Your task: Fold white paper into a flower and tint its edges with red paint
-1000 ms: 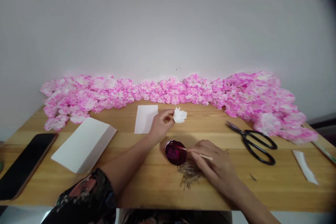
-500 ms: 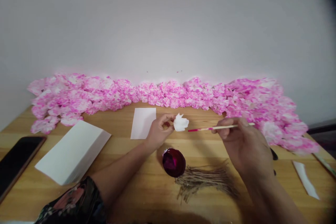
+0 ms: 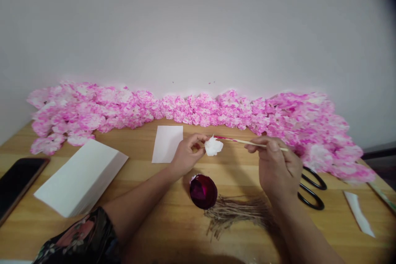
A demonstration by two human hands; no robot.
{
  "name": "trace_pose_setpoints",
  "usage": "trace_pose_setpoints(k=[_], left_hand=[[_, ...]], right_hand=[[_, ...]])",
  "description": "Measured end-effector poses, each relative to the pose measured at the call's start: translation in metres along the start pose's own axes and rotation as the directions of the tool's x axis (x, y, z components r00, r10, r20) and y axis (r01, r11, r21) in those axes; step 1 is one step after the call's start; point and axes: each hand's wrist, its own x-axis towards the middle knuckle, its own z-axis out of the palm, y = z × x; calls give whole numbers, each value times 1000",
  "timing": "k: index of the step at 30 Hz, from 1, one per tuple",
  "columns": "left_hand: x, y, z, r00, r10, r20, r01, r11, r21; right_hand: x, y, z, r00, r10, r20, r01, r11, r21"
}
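Between the thumb and fingers of my left hand [image 3: 189,154] is a white paper flower [image 3: 214,147] with crumpled petals, held above the table. My right hand [image 3: 280,169] grips a thin wooden stick [image 3: 247,143] like a pen. Its magenta-stained tip points left and meets the upper edge of the flower; whether it presses on the petals I cannot tell. Below the flower stands a small cup of dark magenta dye [image 3: 203,192]. Right of the cup lies a bundle of thin brown twigs [image 3: 238,212], partly behind my right wrist.
A long heap of pink-and-white paper flowers [image 3: 204,111] lines the wall. On the left are a white box [image 3: 77,177] and a phone [image 3: 21,185]. A white sheet [image 3: 167,144] lies behind my left hand. Black-handled scissors [image 3: 312,187] and a paper strip [image 3: 359,214] are at right.
My right hand has moved left and slightly up, bringing the stick's stained tip from beside the flower to its top edge. The scissors' handles now show. My left hand stays nearly still.
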Motion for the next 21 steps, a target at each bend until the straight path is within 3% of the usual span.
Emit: trace_pose_setpoints(k=[13, 21], left_hand=[[0, -1, 0, 1000, 3, 5, -3, 1000, -7], [1, 1, 1, 1000, -8, 8, 8, 1000, -27]], right_hand=[[0, -2, 2, 999, 19, 42, -16, 997, -80], [3, -1, 3, 1000, -16, -4, 17, 997, 71]])
